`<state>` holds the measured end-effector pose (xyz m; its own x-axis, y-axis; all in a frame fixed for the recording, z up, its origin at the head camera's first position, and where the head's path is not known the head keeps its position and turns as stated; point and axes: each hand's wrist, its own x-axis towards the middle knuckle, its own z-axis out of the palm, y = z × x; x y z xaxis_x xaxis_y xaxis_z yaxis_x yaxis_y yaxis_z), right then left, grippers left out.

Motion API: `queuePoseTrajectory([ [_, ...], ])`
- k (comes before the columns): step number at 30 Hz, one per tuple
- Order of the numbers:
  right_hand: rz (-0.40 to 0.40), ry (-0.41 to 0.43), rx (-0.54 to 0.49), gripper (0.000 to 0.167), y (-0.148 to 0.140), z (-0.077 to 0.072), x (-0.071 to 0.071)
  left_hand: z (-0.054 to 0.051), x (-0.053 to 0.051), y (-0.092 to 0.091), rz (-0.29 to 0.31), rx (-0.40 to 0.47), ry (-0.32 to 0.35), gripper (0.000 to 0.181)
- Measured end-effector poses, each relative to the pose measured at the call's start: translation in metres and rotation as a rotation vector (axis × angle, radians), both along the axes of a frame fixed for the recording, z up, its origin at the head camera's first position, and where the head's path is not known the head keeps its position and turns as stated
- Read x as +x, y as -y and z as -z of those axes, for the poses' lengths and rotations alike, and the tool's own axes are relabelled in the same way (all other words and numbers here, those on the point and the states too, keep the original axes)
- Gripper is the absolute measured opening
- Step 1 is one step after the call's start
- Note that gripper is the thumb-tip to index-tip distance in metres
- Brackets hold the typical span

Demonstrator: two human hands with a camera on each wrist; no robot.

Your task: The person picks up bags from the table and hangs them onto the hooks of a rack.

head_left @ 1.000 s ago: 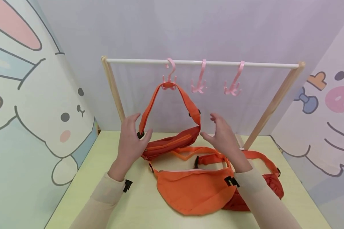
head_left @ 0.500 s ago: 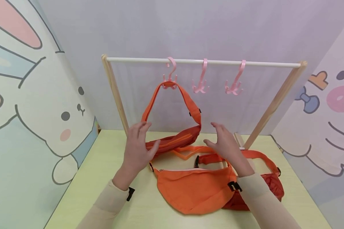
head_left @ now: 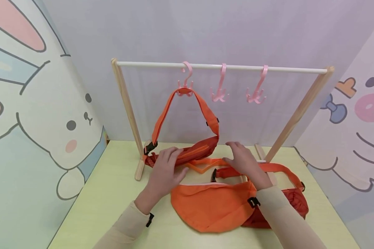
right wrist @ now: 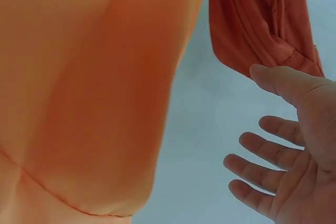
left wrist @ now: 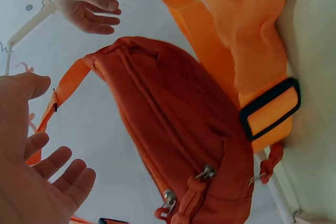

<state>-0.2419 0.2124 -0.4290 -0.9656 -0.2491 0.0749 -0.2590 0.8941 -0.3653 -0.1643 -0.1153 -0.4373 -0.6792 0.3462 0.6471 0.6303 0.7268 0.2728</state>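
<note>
Red bag (head_left: pixel 193 154) is the landmark: it hangs by its orange strap (head_left: pixel 207 112) from a pink hook (head_left: pixel 191 72) directly above it, body tilted, L end lower than R end. Black buckle (head_left: pixel 150 148) at its L end; metal zip pulls (left wrist: pixel 206 172) show in the L wrist view.

Both hands are loosely spread. L hand (head_left: pixel 165 171) is in front of the red bag, covering part of it in the head view; can't tell from there if it touches, tho the L wrist view shows a gap btwn fingertips and bag body. R hand (head_left: pixel 243 159) is just beyond the red bag's R end, apart from it, thumb out twd it.

White rail (head_left: pixel 143 64) runs above the red bag, w/ a 2nd hook (head_left: pixel 221 81) and 3rd hook (head_left: pixel 260 81) up to its R. Wooden posts stand either side of it, L post (head_left: pixel 126 103) nearer. Orange bag (head_left: pixel 212 205) lies flat on the worktop (head_left: pixel 90 197) in front of it; darker red bag (head_left: pixel 296 202) lies front-R of it, partly under the orange one
</note>
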Motion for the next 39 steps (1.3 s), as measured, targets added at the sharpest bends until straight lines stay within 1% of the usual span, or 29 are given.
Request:
queuePoseTrajectory([
  [7,-0.088,-0.009,0.076,0.06,0.002,0.016,-0.009,0.02,0.001,-0.013,0.035,-0.073,0.047,0.066],
  [9,-0.112,-0.008,0.105,0.057,0.003,0.02,-0.013,0.025,0.001,-0.016,0.04,-0.104,0.068,0.064],
  [12,-0.137,-0.006,0.156,0.053,0.006,0.026,-0.02,0.032,0.001,-0.021,0.064,-0.138,0.105,0.062],
  [14,-0.151,0.002,0.179,0.051,0.01,0.028,-0.024,0.036,0.002,-0.024,0.075,-0.161,0.146,0.062],
  [16,-0.161,0.016,0.193,0.049,0.013,0.031,-0.028,0.04,0.001,-0.026,0.077,-0.184,0.202,0.063],
  [19,-0.176,0.046,0.204,0.047,0.017,0.035,-0.033,0.047,0.001,-0.029,0.066,-0.21,0.289,0.064],
  [22,-0.188,0.058,0.216,0.045,0.02,0.04,-0.036,0.052,-0.001,-0.031,0.052,-0.226,0.339,0.064],
  [25,-0.205,0.046,0.211,0.041,0.021,0.044,-0.037,0.056,-0.002,-0.032,0.037,-0.239,0.357,0.063],
  [28,-0.231,0.021,0.217,0.033,0.022,0.046,-0.038,0.059,-0.003,-0.032,0.027,-0.244,0.369,0.064],
  [33,-0.264,-0.007,0.241,0.021,0.019,0.05,-0.038,0.061,-0.003,-0.031,0.031,-0.237,0.38,0.064],
  [36,-0.294,-0.027,0.228,0.02,0.017,0.053,-0.038,0.062,-0.004,-0.031,0.041,-0.231,0.373,0.063],
  [39,-0.32,-0.052,0.217,0.025,0.015,0.055,-0.036,0.064,-0.005,-0.03,0.044,-0.228,0.371,0.063],
])
